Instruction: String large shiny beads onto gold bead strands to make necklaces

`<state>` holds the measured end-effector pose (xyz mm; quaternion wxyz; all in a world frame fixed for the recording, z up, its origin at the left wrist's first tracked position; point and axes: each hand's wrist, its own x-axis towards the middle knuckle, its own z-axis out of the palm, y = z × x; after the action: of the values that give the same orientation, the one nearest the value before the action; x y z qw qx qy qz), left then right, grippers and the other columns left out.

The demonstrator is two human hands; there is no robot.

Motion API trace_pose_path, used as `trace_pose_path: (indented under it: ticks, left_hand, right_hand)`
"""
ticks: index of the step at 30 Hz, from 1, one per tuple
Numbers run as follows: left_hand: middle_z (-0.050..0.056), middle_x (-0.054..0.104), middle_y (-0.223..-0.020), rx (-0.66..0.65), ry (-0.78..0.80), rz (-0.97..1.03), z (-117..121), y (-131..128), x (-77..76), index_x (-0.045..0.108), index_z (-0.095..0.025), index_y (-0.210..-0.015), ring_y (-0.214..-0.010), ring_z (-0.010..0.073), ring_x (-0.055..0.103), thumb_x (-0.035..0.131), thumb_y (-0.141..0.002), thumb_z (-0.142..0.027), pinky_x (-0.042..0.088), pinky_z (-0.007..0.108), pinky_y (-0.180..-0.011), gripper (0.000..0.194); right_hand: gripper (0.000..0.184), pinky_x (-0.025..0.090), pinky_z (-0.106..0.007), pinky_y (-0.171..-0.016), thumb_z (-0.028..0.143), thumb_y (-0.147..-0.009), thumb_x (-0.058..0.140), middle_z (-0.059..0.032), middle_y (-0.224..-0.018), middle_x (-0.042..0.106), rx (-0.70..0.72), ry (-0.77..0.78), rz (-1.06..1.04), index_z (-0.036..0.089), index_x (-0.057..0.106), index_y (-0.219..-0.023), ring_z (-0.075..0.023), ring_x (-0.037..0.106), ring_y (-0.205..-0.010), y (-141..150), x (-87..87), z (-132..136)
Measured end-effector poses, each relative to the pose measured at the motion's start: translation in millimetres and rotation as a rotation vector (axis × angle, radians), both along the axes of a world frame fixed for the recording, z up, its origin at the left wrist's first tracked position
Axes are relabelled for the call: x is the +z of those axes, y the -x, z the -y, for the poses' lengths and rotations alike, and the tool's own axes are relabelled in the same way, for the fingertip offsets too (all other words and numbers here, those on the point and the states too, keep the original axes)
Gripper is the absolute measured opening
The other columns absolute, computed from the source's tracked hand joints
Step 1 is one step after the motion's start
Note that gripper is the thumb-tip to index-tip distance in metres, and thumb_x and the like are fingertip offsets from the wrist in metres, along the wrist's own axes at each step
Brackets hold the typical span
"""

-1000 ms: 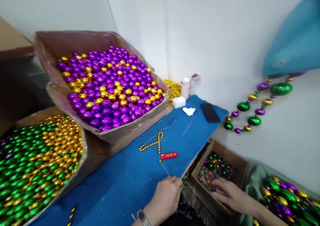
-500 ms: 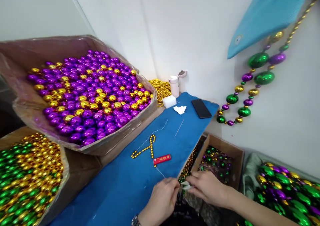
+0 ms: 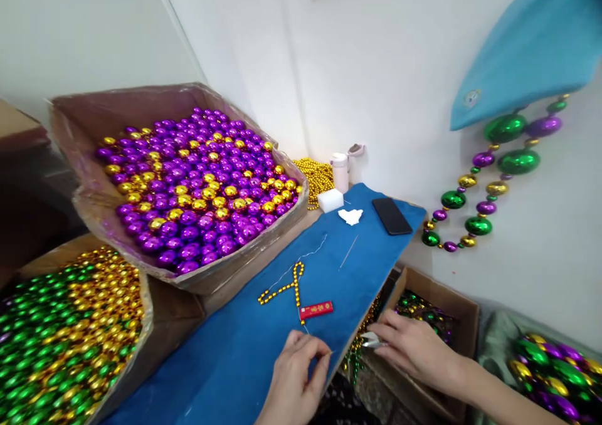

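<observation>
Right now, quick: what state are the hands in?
Left hand: closed, fingertips pinching the thin thread.
Right hand: closed, holding small metal snips.

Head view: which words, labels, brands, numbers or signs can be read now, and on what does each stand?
None can be read clearly.
Red strip: gold marks, too small.
Light-blue hanging cloth: small emblem, too blurred.
Dark clothing, bottom edge: pale marks, blurred and cut off.
</observation>
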<state>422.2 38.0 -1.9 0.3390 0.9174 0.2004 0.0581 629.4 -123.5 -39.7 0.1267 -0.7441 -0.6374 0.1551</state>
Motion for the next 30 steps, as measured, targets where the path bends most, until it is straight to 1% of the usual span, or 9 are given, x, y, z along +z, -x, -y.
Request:
trace_pose_path:
  ticks: [2, 4, 8, 13, 16, 20, 24, 27, 30]
  left_hand:
    - [0.004, 0.063, -0.081, 0.053, 0.032, 0.070, -5, 6, 1.3, 0.058, -0.021, -0.079, -0.088, 0.0211, 0.055, 0.045, -0.092, -0.024, 0.043, 0.031, -0.077, 0.018]
    - [0.004, 0.063, -0.082, 0.084, 0.055, 0.101, -8, 10, -0.5, 0.058, -0.020, -0.079, -0.088, 0.0206, 0.055, 0.045, -0.092, -0.025, 0.043, 0.031, -0.078, 0.018]
    - [0.004, 0.064, -0.084, 0.044, 0.053, 0.062, -5, 10, -7.1, 0.057, -0.020, -0.080, -0.086, 0.0196, 0.057, 0.045, -0.092, -0.022, 0.043, 0.032, -0.077, 0.017]
    - [0.004, 0.065, -0.084, -0.058, -0.058, -0.045, 4, 4, -8.4, 0.057, -0.020, -0.081, -0.085, 0.0219, 0.055, 0.043, -0.092, -0.018, 0.040, 0.035, -0.075, 0.018]
    - [0.005, 0.065, -0.084, -0.110, -0.155, -0.082, 7, 1, -10.3, 0.058, -0.020, -0.083, -0.085, 0.0236, 0.054, 0.041, -0.091, -0.015, 0.039, 0.036, -0.073, 0.019]
    - [0.005, 0.064, -0.083, -0.152, -0.287, -0.089, 11, -1, -17.5, 0.058, -0.020, -0.083, -0.084, 0.0241, 0.053, 0.042, -0.088, -0.011, 0.037, 0.037, -0.072, 0.019]
    - [0.007, 0.064, -0.083, -0.205, -0.374, -0.111, 15, -1, -20.2, 0.059, -0.019, -0.083, -0.082, 0.0250, 0.053, 0.045, -0.083, -0.006, 0.036, 0.039, -0.071, 0.019]
    - [0.008, 0.065, -0.083, -0.177, -0.351, -0.111, 14, -1, -15.8, 0.060, -0.019, -0.083, -0.083, 0.0261, 0.054, 0.044, -0.083, -0.006, 0.037, 0.039, -0.071, 0.020]
    - [0.008, 0.065, -0.082, -0.070, -0.185, -0.033, 10, 2, -10.9, 0.060, -0.019, -0.082, -0.083, 0.0246, 0.056, 0.041, -0.089, -0.013, 0.039, 0.037, -0.073, 0.021]
  right_hand:
    - [0.035, 0.048, -0.031, -0.067, 0.039, -0.096, 0.033, -0.0076, -0.101, 0.056, 0.007, -0.022, 0.015, 0.024, 0.054, -0.120, -0.0196, 0.062, -0.079, -6, 12.6, -9]
    - [0.036, 0.049, -0.031, -0.068, 0.040, -0.097, 0.032, -0.0068, -0.100, 0.056, 0.056, -0.034, 0.020, 0.025, 0.053, -0.122, -0.0195, 0.062, -0.080, -6, 22.9, -21]
    - [0.030, 0.047, -0.028, -0.065, 0.042, -0.094, 0.039, -0.0013, -0.095, 0.058, 0.186, -0.020, 0.008, 0.031, 0.054, -0.118, -0.0173, 0.062, -0.078, 8, 31.7, -34]
    - [0.025, 0.044, -0.029, -0.061, 0.042, -0.093, 0.042, -0.0013, -0.093, 0.060, 0.239, 0.024, 0.022, 0.029, 0.059, -0.104, -0.0190, 0.063, -0.077, 20, 31.0, -32]
    - [0.021, 0.043, -0.028, -0.061, 0.041, -0.090, 0.046, -0.0006, -0.094, 0.061, 0.279, 0.040, 0.034, 0.029, 0.060, -0.102, -0.0189, 0.063, -0.079, 20, 29.9, -30]
    - [0.024, 0.040, -0.027, -0.057, 0.044, -0.089, 0.048, -0.0018, -0.092, 0.063, 0.309, 0.051, 0.068, 0.026, 0.061, -0.098, -0.0188, 0.063, -0.077, 22, 25.2, -33]
    - [0.027, 0.037, -0.026, -0.053, 0.042, -0.092, 0.042, -0.0013, -0.087, 0.063, 0.323, 0.046, 0.101, 0.024, 0.062, -0.089, -0.0170, 0.062, -0.072, 27, 18.8, -38]
    - [0.026, 0.036, -0.025, -0.052, 0.038, -0.093, 0.044, -0.0010, -0.084, 0.063, 0.327, 0.041, 0.116, 0.023, 0.062, -0.083, -0.0160, 0.061, -0.070, 25, 17.3, -35]
    - [0.022, 0.038, -0.024, -0.054, 0.038, -0.091, 0.047, -0.0007, -0.084, 0.061, 0.318, 0.036, 0.119, 0.024, 0.063, -0.085, -0.0155, 0.060, -0.070, 15, 21.1, -30]
